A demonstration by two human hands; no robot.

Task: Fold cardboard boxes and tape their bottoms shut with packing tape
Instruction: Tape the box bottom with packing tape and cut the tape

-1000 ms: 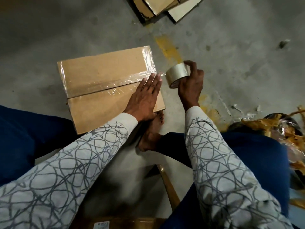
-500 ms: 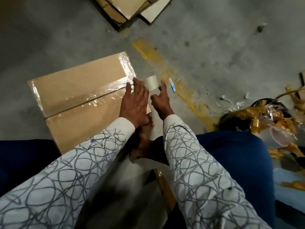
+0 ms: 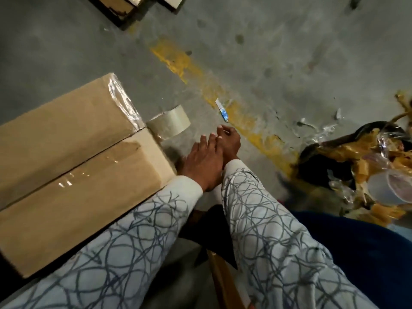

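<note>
Right now your box [image 3: 73,166] lies on the concrete floor [image 3: 289,52] at your left, with clear tape shining along its middle seam and over its far end. The tape roll [image 3: 170,121] stands on edge on the floor just beside the box's right end, and neither hand is on it. Your left hand [image 3: 204,161] has its fingers stretched out nearly straight and grips nothing, lying across your right hand [image 3: 230,142]. The right hand is mostly hidden behind it; its fingertips look bent, but whether they pinch anything cannot be told. A small blue and white object [image 3: 221,110] lies on the yellow line [image 3: 178,61] just past your fingers.
</note>
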